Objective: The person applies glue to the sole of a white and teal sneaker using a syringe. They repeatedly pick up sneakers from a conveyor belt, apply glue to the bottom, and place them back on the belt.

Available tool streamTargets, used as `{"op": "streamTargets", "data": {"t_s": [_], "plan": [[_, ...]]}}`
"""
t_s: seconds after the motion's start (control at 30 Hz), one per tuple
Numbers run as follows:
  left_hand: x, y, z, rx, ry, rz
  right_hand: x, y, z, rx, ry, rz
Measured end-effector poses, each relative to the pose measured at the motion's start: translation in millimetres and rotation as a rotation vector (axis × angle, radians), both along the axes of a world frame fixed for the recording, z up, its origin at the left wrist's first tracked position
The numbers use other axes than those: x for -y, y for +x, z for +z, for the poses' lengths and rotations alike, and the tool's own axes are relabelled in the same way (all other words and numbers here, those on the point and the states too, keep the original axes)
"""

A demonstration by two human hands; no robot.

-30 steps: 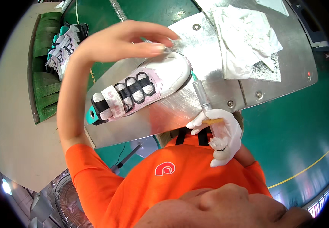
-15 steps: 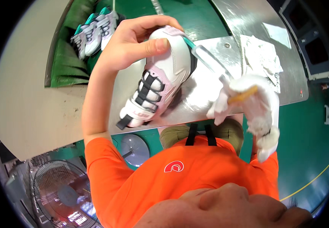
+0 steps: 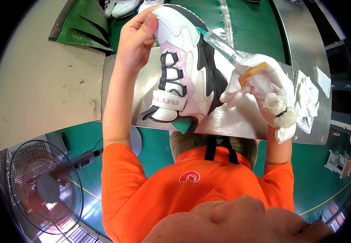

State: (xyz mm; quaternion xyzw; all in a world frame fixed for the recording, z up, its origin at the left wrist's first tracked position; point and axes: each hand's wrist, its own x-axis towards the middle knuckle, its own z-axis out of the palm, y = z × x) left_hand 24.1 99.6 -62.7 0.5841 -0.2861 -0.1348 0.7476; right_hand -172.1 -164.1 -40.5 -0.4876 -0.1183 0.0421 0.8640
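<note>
Shoe (image 3: 189, 83): over the table (image 3: 244, 121), toe away from the orange shirt (image 3: 183, 198); cannot tell whether its heel touches.
Left hand (image 3: 137, 42): bare, thumb and fingers pinching the shoe's toe.
Right hand (image 3: 266, 89): white-gloved, right of the shoe, fingers curled round the syringe (image 3: 226, 48).
Syringe tip (image 3: 202, 31): green, at the shoe's sole edge, near the toe.
Cloth (image 3: 306, 99): white, crumpled, on the table, well right of the shoe.
Other shoes (image 3: 126, 7): beyond the shoe, to its left.
</note>
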Motion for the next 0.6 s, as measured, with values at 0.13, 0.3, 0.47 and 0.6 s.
{"op": "streamTargets", "data": {"t_s": [0.13, 0.3, 0.47, 0.6], "plan": [[9, -19, -1, -0.141, -0.054, 0.049, 0, 14, -10, -0.025, 0.042, 0.058], [-13, -36, -18, -0.318, 0.253, 0.369, 26, 15, -8, 0.055, -0.050, -0.169], [-53, -121, 13, -0.246, 1.199, -0.008, 98, -38, -29, 0.465, -0.103, -0.265], [-12, -155, 48, 0.908, 1.136, 0.221, 68, -91, -37, 0.394, -0.121, -0.622]]}}
